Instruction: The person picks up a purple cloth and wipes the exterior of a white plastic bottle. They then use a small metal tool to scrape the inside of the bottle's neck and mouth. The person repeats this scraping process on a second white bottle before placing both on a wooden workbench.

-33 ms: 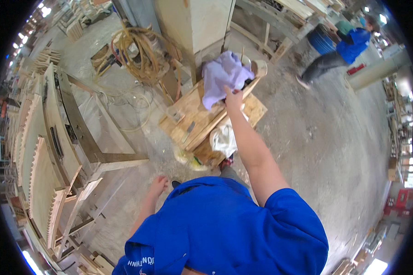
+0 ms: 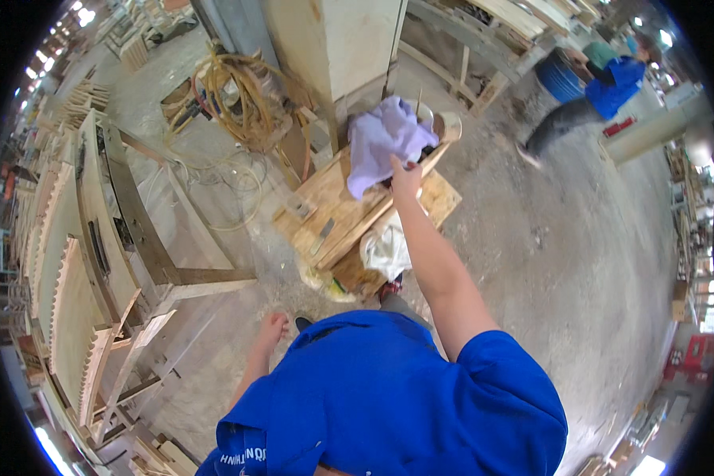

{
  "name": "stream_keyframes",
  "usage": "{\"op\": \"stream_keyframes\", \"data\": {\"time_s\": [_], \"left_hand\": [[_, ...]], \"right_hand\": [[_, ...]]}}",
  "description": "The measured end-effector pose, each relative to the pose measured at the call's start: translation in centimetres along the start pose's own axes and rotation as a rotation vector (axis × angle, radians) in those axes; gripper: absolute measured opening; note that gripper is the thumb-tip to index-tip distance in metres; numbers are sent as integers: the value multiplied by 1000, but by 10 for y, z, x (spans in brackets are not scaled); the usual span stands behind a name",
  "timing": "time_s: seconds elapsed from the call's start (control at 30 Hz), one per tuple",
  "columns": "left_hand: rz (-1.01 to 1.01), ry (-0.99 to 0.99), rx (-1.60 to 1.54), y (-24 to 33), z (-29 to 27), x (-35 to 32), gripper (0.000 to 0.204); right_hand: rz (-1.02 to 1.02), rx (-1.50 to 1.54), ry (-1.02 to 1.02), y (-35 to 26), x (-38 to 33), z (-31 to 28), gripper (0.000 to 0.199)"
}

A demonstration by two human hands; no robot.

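Observation:
My right hand (image 2: 405, 176) reaches forward to the lower right edge of a crumpled lavender cloth (image 2: 385, 139). Its index finger and thumb are apart, with the fingertips at the cloth; the other fingers are mostly hidden. Dark items show partly from under the cloth, too covered to name. The cloth lies over the far end of a wooden box-like stand (image 2: 337, 208). A white cloth (image 2: 385, 244) hangs at the stand's near right side. Low at my left side, my left hand (image 2: 274, 325) hangs with loosely curled fingers, and nothing shows in it.
A small flat metal piece (image 2: 326, 228) lies on the stand. Yellowish hose (image 2: 242, 95) is coiled beside a pillar (image 2: 361, 47). A rack of curved wooden parts (image 2: 107, 262) stands at left. At far right a person in blue (image 2: 617, 86) bends by a blue barrel (image 2: 563, 73).
My right hand has shifted slightly, and its thumb and index finger show more clearly apart. The other person's arm reaches nearer the barrel. My left hand is a little lower.

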State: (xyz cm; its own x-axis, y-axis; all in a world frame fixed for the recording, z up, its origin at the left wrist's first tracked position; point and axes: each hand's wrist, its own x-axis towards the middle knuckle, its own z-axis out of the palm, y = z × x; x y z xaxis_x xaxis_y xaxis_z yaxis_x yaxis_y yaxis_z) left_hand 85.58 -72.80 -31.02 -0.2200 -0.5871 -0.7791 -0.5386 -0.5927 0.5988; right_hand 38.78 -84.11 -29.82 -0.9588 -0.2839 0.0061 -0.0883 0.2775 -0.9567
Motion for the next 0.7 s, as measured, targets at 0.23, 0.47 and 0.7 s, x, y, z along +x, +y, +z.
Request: {"op": "stream_keyframes", "data": {"time_s": [0.23,0.47,0.7], "left_hand": [[-25,172,-298,26,82,-23,33],[707,263,40,224,134,-14,34],[1152,748,495,351,150,-35,73]], "right_hand": [[492,534,-507,-40,37,-22,27],[-52,502,-682,-146,90,-17,15],[197,985,-1151,-326,30,-55,15]]}}
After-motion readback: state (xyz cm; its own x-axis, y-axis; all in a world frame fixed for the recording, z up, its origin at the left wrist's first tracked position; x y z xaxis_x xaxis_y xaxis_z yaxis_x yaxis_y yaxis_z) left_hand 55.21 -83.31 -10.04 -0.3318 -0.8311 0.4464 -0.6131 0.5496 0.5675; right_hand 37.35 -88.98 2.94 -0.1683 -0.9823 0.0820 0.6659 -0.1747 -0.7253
